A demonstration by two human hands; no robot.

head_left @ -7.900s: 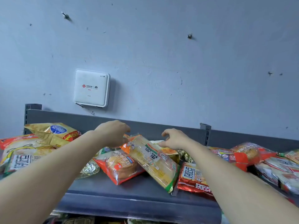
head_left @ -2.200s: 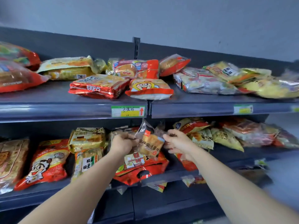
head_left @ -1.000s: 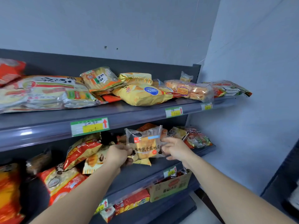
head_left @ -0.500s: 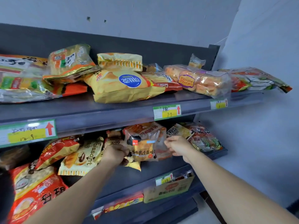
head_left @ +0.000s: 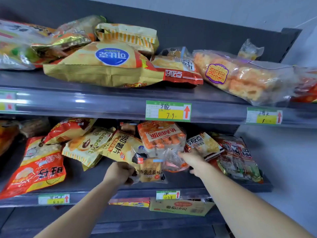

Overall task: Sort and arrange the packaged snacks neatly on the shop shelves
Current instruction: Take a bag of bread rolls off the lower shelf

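A clear toast packet [head_left: 151, 169] with a golden bread slice and black print sits low on the middle shelf [head_left: 180, 182]. My left hand [head_left: 119, 173] grips its left edge. My right hand [head_left: 193, 159] pinches the crinkled clear plastic at its right top corner. Behind it lie a yellow snack bag [head_left: 120, 147] and an orange-and-white cake pack [head_left: 161, 134]. To the right lies a red-and-white bag [head_left: 204, 144].
The top shelf [head_left: 103, 98] carries a big yellow chip bag [head_left: 103, 66], a red pack [head_left: 176, 69] and a clear bag of orange puffs [head_left: 240, 78]. A croissant bag [head_left: 85, 148] and red bags [head_left: 39, 167] lie left. A cardboard box [head_left: 180, 206] sits below. Wall at right.
Both hands have moved the toast packet deeper and lower onto the middle shelf, against the other bags. The camera has come closer to the shelves.
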